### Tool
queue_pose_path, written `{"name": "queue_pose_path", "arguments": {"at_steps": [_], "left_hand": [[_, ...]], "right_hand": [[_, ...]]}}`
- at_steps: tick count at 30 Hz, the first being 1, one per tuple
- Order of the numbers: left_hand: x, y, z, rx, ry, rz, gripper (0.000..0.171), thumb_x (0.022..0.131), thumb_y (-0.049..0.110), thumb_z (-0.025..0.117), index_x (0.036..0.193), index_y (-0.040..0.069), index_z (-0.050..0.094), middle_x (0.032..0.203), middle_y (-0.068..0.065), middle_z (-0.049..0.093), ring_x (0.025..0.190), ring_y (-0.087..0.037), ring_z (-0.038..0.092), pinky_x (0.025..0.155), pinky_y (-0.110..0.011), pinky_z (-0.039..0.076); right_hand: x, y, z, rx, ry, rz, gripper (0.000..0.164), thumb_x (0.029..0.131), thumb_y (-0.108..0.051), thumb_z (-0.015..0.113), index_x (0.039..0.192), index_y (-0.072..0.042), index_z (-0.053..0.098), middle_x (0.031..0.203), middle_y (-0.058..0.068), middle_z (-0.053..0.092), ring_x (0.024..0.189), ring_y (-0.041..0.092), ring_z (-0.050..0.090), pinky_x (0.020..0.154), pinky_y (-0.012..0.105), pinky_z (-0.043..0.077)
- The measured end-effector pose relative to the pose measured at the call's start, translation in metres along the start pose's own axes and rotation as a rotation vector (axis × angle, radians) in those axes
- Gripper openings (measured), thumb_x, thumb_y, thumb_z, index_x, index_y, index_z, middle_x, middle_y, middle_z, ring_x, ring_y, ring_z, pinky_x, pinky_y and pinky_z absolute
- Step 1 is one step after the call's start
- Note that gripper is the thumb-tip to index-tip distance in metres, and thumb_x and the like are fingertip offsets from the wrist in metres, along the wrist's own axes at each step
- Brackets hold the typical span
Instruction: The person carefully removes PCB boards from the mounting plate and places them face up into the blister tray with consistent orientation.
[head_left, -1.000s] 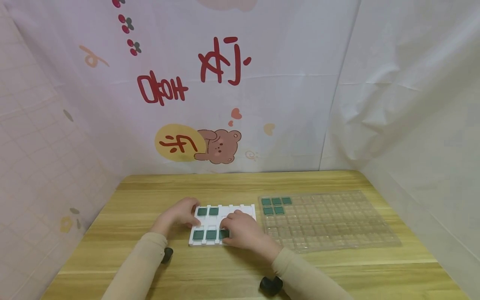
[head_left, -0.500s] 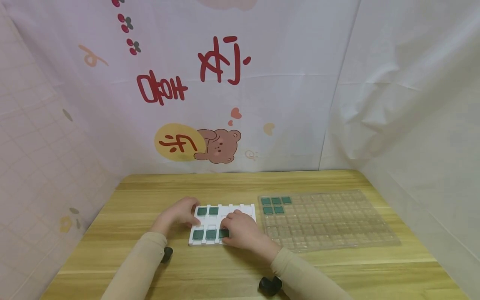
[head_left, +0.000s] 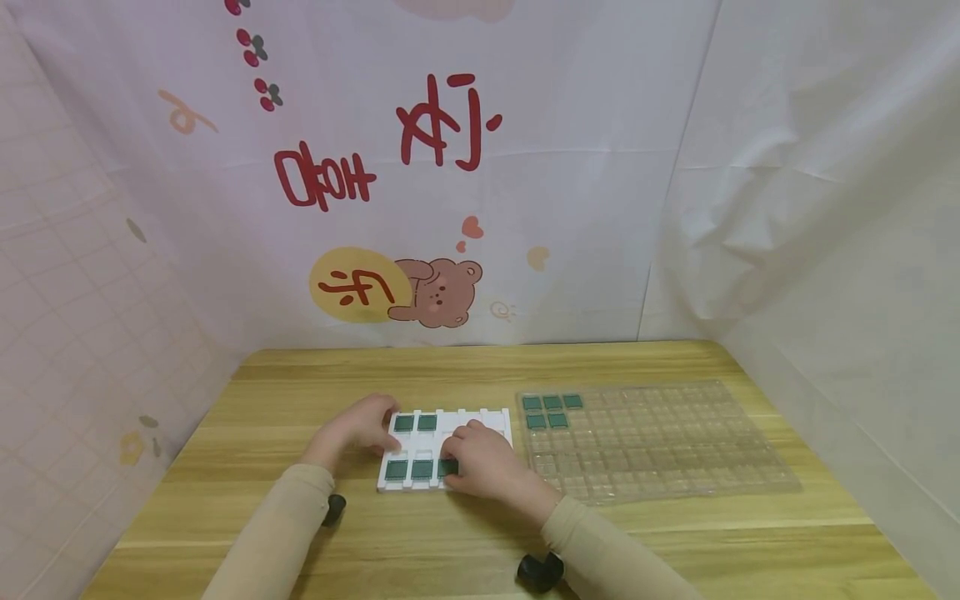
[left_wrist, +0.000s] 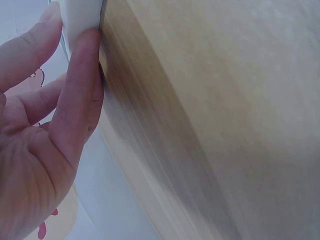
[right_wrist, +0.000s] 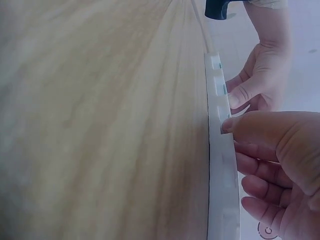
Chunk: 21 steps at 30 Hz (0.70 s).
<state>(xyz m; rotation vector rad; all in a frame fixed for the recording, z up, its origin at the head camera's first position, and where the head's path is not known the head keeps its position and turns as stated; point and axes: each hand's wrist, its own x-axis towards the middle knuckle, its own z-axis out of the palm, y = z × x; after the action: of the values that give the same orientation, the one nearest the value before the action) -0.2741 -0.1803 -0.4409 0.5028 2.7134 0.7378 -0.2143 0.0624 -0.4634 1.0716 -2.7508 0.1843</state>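
Observation:
A white slotted tray point(head_left: 411, 444) lies on the table with green square chips in its slots: two in the back row and three along the front. My left hand point(head_left: 369, 423) holds the tray's left end, and the left wrist view has its thumb and fingers on the white edge point(left_wrist: 82, 17). Over the front row is my right hand point(head_left: 486, 460), its thumb and fingertips pinching the third green chip point(head_left: 447, 468), which is partly hidden. In the right wrist view the right thumb point(right_wrist: 255, 129) presses at a notch in the tray's side.
A clear plastic tray point(head_left: 660, 437) with many pockets lies to the right, several green chips point(head_left: 552, 402) in its back left corner. Black wrist devices point(head_left: 540, 573) sit on both wrists. A printed cloth point(head_left: 570, 208) hangs behind the wooden table point(head_left: 420, 550).

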Motion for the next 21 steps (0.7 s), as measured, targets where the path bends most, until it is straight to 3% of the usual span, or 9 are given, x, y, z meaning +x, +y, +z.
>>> {"name": "queue_pose_path", "arguments": {"at_steps": [18, 21], "left_hand": [[-0.0063, 0.0066, -0.0033, -0.067, -0.011, 0.032, 0.058, 0.072, 0.003, 0.086, 0.12, -0.011, 0.057, 0.11, -0.017, 0.058, 0.094, -0.027, 0.056, 0.075, -0.035, 0.054], [-0.0061, 0.0063, -0.0034, -0.058, -0.006, 0.04, 0.06, 0.072, 0.004, 0.086, 0.121, -0.012, 0.057, 0.111, -0.018, 0.057, 0.095, -0.027, 0.055, 0.079, -0.036, 0.053]], "right_hand": [[0.0015, 0.0034, 0.0021, 0.095, 0.003, 0.025, 0.022, 0.075, -0.033, 0.082, 0.091, -0.021, 0.074, 0.087, -0.011, 0.063, 0.084, 0.01, 0.054, 0.07, 0.023, 0.046], [0.0011, 0.0038, 0.0018, 0.098, 0.007, 0.023, 0.022, 0.075, -0.033, 0.082, 0.091, -0.021, 0.074, 0.087, -0.011, 0.063, 0.084, 0.01, 0.054, 0.07, 0.023, 0.046]]}}
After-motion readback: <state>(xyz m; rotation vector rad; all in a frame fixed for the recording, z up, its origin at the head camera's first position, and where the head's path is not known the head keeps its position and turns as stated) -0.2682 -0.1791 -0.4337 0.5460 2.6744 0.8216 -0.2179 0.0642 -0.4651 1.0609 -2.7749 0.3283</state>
